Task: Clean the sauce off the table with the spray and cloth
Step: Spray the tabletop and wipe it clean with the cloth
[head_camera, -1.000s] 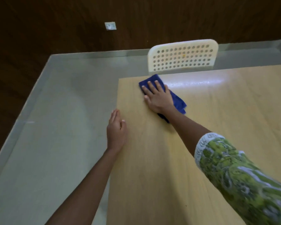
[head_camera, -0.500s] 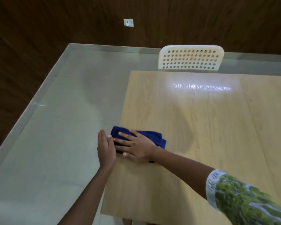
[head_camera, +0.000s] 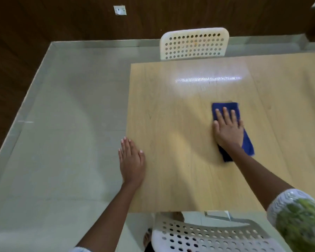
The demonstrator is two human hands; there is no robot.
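A folded blue cloth (head_camera: pixel 224 108) lies on the light wooden table (head_camera: pixel 180 110), right of its middle. My right hand (head_camera: pixel 227 130) presses flat on the cloth, fingers spread and pointing away from me. My left hand (head_camera: pixel 132 161) rests flat at the table's left edge, fingers together, holding nothing. No sauce mark shows on the tabletop, only a bright glare patch near the far side. No spray bottle is in view.
A white perforated chair (head_camera: pixel 194 43) stands at the table's far side, and another (head_camera: pixel 207 235) sits below the near edge. Pale tiled floor (head_camera: pixel 62 124) lies to the left, bounded by a dark wooden wall (head_camera: pixel 44 19).
My right hand slid the cloth from the table's left edge, beside my left hand, rightward to the middle. The left hand stays at the left edge.
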